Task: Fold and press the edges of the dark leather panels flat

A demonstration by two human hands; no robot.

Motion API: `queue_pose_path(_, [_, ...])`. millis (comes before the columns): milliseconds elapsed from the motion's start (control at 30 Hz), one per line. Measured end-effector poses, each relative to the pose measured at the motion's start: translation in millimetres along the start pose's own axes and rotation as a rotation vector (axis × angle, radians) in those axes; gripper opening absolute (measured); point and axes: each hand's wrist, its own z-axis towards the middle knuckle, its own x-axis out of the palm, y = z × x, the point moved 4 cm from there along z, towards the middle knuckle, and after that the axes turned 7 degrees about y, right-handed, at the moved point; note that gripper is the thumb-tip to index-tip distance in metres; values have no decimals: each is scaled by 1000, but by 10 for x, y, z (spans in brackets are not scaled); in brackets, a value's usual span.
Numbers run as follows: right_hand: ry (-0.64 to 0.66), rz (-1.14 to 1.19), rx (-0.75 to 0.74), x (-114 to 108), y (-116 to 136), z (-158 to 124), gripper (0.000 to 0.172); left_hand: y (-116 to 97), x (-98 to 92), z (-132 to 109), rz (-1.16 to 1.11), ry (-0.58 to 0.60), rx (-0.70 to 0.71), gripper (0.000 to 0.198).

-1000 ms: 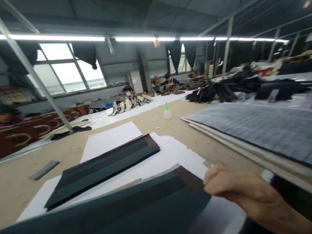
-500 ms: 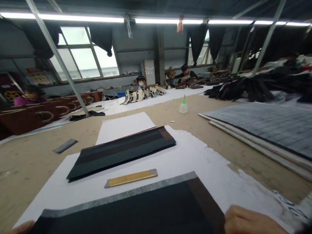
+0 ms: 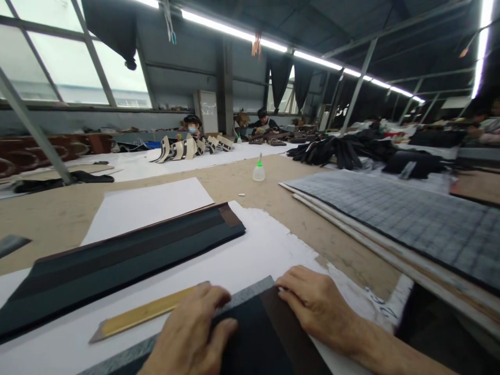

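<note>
A dark panel (image 3: 250, 338) lies at the near side of the counter (image 3: 312, 224), on white paper (image 3: 273, 245), its lower part cut off by the frame. Its long axis slants from lower left to upper right, the right end pointing away from the person, roughly in line with the dark stack (image 3: 128, 255) beyond it. The surface is a smooth blue-black; a mottled grey strip (image 3: 253, 291) borders the far long edge, and a brown strip (image 3: 285, 328) crosses the right end. The left hand (image 3: 191, 328) rests over the grey edge, its grip spread, thumb apart from the forefinger. The right hand (image 3: 320, 302) has its fingertips at the far right corner; whether that grip pinches the panel, I cannot tell. A yellow tool (image 3: 140, 315) with grey ends lies just beside the left hand.
</note>
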Motion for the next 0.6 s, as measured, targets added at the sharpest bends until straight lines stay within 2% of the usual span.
queue_pose_path(67, [-22,-34,-10,41,-19,-29,20,-230,185,342,40,215,-133,20])
queue_pose_path(133, [-35,-52,-30,54,-6,-60,22,-432,246,582,64,242,-172,15])
queue_pose_path(200, [-42,-57,-54,62,25,-84,24,-532,266,701,71,253,-197,15])
queue_pose_path(367, [-68,-56,-102,79,73,-112,24,-485,294,707,43,296,-273,10])
queue_pose_path(467, [-80,-55,-128,60,70,-126,25,-422,341,688,-50,241,-280,10])
queue_pose_path(600, [-55,-40,-143,30,44,-153,30,-352,456,674,-283,139,-172,21])
